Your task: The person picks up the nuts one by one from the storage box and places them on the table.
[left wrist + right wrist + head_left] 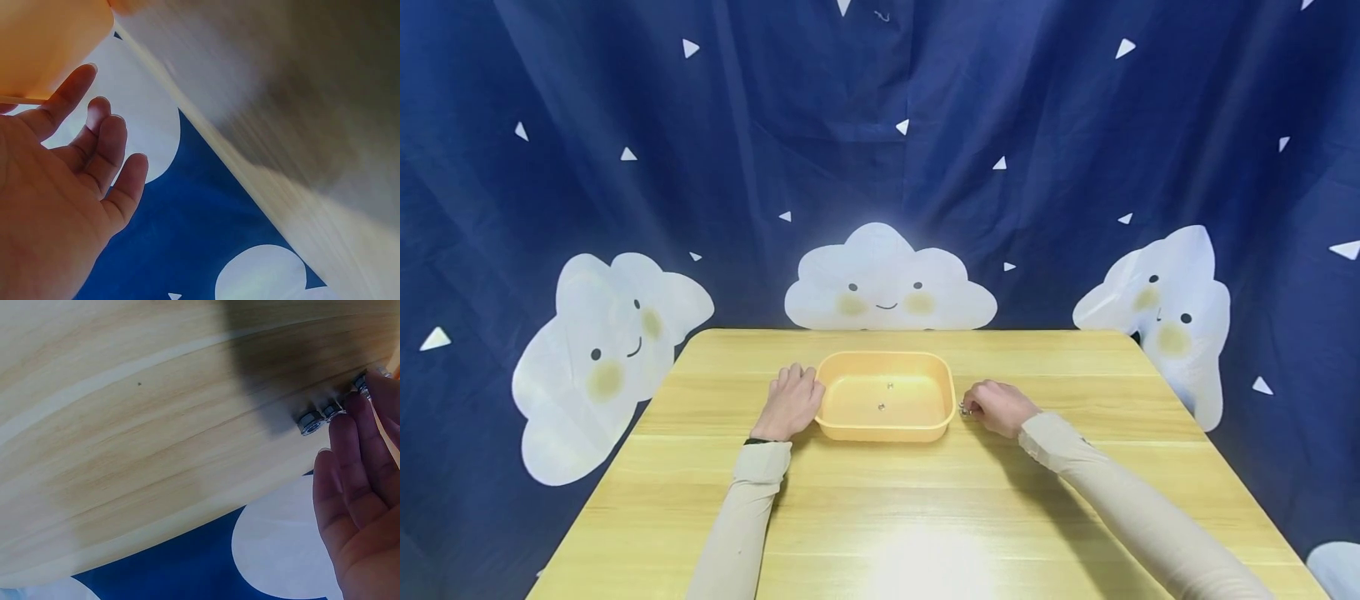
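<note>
A yellow plastic basin [880,434] stands on the table with two small metal nuts [882,407] lying on its floor. My left hand [792,402] holds the basin's left side, index finger along the outer wall and thumb at the rim; its other fingers are loosely bent. Just off the basin's right side, my right hand [998,407] is low over the tabletop. Thumb and index finger pinch a silvery hex nut [360,383], partly hidden by the fingertips. Beside those fingers, more metal nuts [310,422] sit close together on the wood.
The light wooden table [880,500] reaches back to a dark blue curtain [880,167] printed with white clouds and triangles. A bright glare lies on the table's near middle. The right forearm casts a shadow across the wood.
</note>
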Tool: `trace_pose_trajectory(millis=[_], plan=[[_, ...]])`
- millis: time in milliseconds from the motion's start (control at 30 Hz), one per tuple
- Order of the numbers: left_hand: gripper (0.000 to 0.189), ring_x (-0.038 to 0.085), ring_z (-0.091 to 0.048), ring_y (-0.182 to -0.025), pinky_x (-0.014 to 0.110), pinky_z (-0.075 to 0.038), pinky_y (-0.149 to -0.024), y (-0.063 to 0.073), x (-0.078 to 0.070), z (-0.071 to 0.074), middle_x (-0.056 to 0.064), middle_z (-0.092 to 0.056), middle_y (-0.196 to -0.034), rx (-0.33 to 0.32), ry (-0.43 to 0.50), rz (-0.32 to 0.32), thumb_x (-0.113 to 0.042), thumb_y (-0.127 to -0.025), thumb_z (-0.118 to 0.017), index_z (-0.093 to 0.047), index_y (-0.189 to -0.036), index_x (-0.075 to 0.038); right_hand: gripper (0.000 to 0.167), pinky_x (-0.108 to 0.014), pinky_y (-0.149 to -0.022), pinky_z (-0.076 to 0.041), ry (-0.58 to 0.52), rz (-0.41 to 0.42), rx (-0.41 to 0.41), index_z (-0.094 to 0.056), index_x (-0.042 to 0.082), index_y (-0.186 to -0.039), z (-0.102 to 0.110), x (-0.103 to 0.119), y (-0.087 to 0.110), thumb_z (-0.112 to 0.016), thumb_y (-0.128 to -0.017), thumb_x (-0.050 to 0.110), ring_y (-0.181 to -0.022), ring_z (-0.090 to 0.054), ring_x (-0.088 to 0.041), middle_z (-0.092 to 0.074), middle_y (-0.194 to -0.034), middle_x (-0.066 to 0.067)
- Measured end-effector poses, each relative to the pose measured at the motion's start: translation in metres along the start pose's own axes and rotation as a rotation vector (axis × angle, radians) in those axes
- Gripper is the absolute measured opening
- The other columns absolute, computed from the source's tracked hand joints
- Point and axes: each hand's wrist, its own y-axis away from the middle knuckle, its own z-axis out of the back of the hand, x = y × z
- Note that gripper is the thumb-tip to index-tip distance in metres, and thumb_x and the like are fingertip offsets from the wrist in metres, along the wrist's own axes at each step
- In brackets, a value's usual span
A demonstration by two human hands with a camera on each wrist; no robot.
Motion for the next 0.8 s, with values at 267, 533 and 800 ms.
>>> trace_pose_trajectory(millis=[267,533,800], plan=[[0.029,0.03,-0.035,-0.088,0.038,-0.03,-0.074,0.0005,0.0001,0.0001,0.011,-0.042,-0.092,-0.002,-0.007,0.0,-0.022,-0.105,-0.032,-0.047,-0.084,-0.01,0.025,-0.023,-0.059,-0.034,-0.01,0.004,-0.012,-0.055,0.008,-0.068,-0.0014,-0.0008,0.0009,-0.059,-0.076,-0.015,-0.064,-0.041,-0.007,-0.037,-0.064,0.01],[0.029,0.031,-0.036,-0.089,0.039,-0.031,-0.075,0.0005,-0.0014,0.0021,0.011,-0.042,-0.092,0.0,-0.002,0.001,-0.022,-0.105,-0.032,-0.048,-0.084,-0.01,0.026,-0.026,-0.062,-0.039,-0.004,-0.021,-0.006,-0.059,0.012,-0.071,-0.0004,0.0014,0.001,-0.061,-0.078,-0.012,-0.067,-0.046,-0.009,-0.048,-0.067,0.008],[0.028,0.031,-0.036,-0.089,0.039,-0.03,-0.074,0.0001,-0.0008,0.0004,0.011,-0.043,-0.092,-0.009,-0.002,-0.002,-0.022,-0.105,-0.033,-0.048,-0.084,-0.009,0.019,-0.03,-0.063,-0.044,0.023,-0.023,-0.007,-0.063,0.011,-0.081,0.0035,-0.0012,0.0034,-0.07,-0.079,-0.007,-0.068,-0.05,-0.01,-0.055,-0.071,0.004]])
